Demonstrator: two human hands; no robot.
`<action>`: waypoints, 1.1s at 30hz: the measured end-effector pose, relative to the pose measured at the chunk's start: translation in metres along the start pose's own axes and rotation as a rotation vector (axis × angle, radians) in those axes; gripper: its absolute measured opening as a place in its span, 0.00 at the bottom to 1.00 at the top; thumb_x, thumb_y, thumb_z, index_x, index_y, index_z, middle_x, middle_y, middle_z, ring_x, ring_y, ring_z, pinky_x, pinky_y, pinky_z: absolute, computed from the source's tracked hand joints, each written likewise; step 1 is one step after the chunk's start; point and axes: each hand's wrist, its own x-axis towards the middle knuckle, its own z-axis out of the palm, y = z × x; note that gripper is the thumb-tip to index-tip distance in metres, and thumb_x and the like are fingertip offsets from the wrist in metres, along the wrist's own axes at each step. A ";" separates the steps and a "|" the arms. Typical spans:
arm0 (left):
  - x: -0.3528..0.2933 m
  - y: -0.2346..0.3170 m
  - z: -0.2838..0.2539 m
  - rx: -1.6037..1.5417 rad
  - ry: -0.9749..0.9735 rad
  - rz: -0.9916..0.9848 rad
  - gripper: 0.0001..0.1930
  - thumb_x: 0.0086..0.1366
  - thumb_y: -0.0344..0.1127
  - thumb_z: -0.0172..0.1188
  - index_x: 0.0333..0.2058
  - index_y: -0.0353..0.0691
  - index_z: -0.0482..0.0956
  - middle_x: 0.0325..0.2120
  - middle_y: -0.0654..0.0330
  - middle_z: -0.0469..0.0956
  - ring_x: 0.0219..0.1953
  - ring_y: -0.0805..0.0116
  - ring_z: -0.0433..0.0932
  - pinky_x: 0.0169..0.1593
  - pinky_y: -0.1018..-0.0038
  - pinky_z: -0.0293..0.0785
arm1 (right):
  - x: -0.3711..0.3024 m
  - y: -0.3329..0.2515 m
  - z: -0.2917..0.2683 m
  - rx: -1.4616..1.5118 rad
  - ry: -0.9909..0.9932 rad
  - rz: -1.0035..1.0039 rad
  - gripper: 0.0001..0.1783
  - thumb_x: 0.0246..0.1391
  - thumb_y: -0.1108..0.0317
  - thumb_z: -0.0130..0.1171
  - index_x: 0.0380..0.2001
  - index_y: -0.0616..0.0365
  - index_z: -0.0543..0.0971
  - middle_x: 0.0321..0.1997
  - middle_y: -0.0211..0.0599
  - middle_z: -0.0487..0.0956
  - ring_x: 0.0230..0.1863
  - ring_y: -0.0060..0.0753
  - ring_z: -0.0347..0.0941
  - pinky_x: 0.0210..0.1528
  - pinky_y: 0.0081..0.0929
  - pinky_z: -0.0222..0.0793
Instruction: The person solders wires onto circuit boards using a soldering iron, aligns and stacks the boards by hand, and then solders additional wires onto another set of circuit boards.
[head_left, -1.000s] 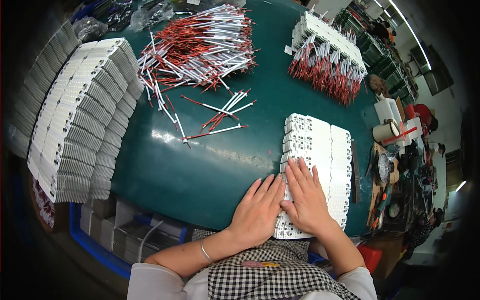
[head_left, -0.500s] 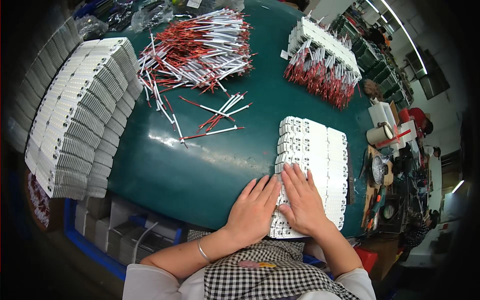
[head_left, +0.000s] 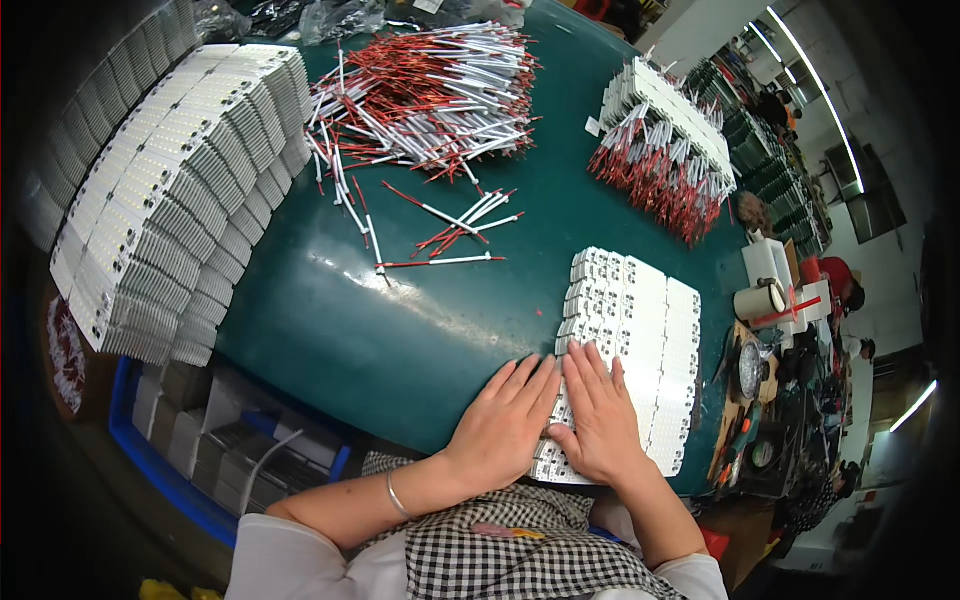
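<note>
A low stack of white circuit board panels (head_left: pixel 648 310) lies on the green table before me, its left edge stepped and dotted with small dark parts. My right hand (head_left: pixel 602 425) rests flat on the near left part of the stack, fingers stretched out and thumb toward the left hand. Against the stack's left edge lies my left hand (head_left: pixel 508 412), with straight fingers pointing away from me. The fingertips of both hands nearly meet. Neither hand grips anything; panels under the palms are hidden.
Red and white wires (head_left: pixel 440 95) form a big heap at the back, with several loose wires (head_left: pixel 455 225) nearer. Tall stacks of panels (head_left: pixel 190 170) stand left. Panels with wires attached (head_left: pixel 670 125) sit back right. A blue crate (head_left: pixel 175 500) is below the table; tools (head_left: pixel 748 425) lie right.
The whole view has shifted and turned slightly. Both hands stay flat at the panel stack, with hardly any movement relative to it.
</note>
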 end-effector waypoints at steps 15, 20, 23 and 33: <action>0.002 -0.002 0.002 0.113 0.010 0.022 0.30 0.57 0.35 0.57 0.58 0.25 0.69 0.59 0.43 0.69 0.64 0.45 0.64 0.68 0.51 0.55 | 0.000 0.008 -0.008 0.044 -0.025 -0.107 0.48 0.57 0.38 0.50 0.69 0.64 0.58 0.75 0.48 0.56 0.76 0.49 0.47 0.74 0.55 0.39; 0.001 0.002 0.006 0.099 0.040 0.038 0.32 0.59 0.34 0.55 0.61 0.26 0.65 0.60 0.43 0.68 0.66 0.46 0.62 0.69 0.52 0.54 | -0.007 0.002 -0.009 -0.050 -0.053 -0.053 0.51 0.56 0.35 0.49 0.69 0.67 0.56 0.75 0.50 0.54 0.77 0.50 0.45 0.75 0.56 0.33; -0.002 0.002 0.003 -0.005 0.034 0.105 0.35 0.59 0.33 0.55 0.65 0.26 0.59 0.61 0.41 0.67 0.67 0.45 0.62 0.69 0.52 0.53 | 0.000 0.001 -0.014 -0.065 0.019 0.001 0.51 0.57 0.36 0.49 0.69 0.68 0.56 0.75 0.52 0.53 0.77 0.51 0.44 0.75 0.57 0.33; 0.000 0.001 0.007 0.142 0.023 0.118 0.32 0.58 0.30 0.53 0.62 0.22 0.61 0.60 0.42 0.69 0.61 0.46 0.69 0.66 0.49 0.59 | -0.003 0.014 -0.018 -0.006 -0.017 0.000 0.50 0.56 0.40 0.55 0.68 0.69 0.56 0.75 0.53 0.53 0.77 0.51 0.45 0.75 0.55 0.35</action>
